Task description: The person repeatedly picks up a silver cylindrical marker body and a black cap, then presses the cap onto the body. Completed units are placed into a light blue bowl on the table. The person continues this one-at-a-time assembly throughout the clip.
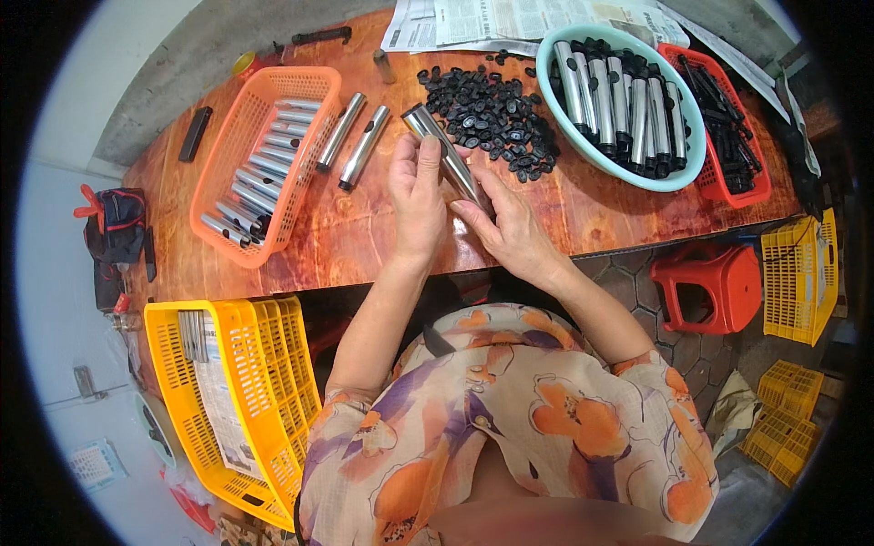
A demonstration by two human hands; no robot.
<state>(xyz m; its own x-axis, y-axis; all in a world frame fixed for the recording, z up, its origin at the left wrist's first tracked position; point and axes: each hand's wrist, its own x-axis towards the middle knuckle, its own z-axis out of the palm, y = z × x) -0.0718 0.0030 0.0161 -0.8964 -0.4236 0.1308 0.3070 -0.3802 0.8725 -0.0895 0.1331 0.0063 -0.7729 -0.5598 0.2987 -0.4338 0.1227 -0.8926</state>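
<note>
Holding tube point(462, 179) in left hand point(420, 187) and right hand point(512, 227); probably proving light, stiff, slick; favouring mid-length grip.

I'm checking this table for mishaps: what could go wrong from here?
The shiny silver metal tube might slip from the left hand and right hand, perhaps scattering the small black oval pieces piled loosely nearby. Two silver cylindrical tubes lie loose on the reddish-brown wooden table and could roll if bumped.
</note>
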